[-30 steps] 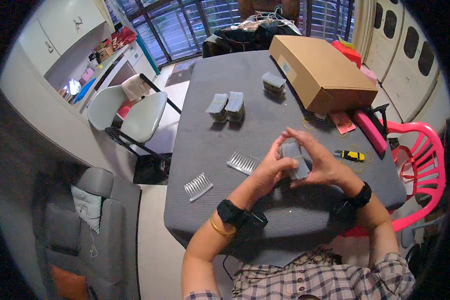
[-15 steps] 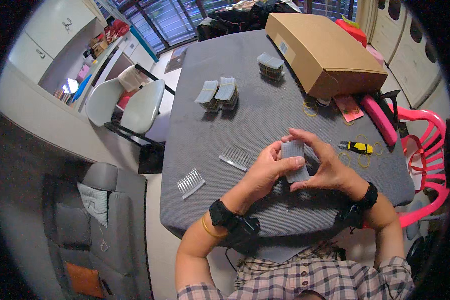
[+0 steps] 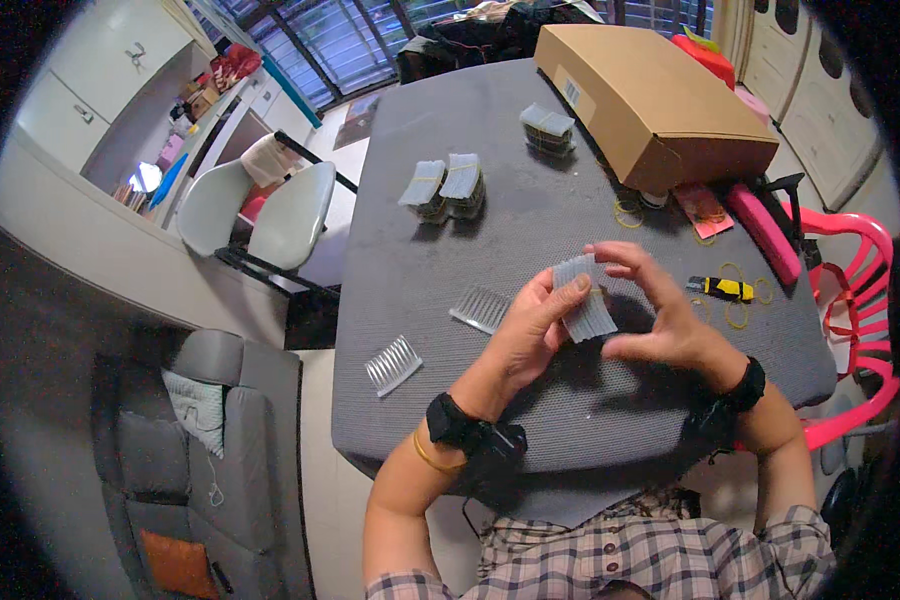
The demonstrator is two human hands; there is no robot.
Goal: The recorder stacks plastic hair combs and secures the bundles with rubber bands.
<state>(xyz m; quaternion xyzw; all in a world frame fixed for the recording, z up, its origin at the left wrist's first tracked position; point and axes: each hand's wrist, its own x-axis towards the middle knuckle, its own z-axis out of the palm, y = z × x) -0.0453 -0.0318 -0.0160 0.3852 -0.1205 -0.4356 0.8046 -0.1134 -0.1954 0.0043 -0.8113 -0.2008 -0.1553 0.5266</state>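
Since the earlier frame the hands have barely shifted, and the bundle has stayed pinched between them above the grey table (image 3: pixel 420 290). The left hand (image 3: pixel 530 330) curls its fingers against the left edge of the stack of clear plastic hair combs (image 3: pixel 582 300), thumb on its face. The right hand (image 3: pixel 660 315) cups the stack from the right, fingers half open, index arched over its top. Two loose clear combs (image 3: pixel 482 308) lie just left of the left hand; a yellow utility knife (image 3: pixel 720 289) lies to the right.
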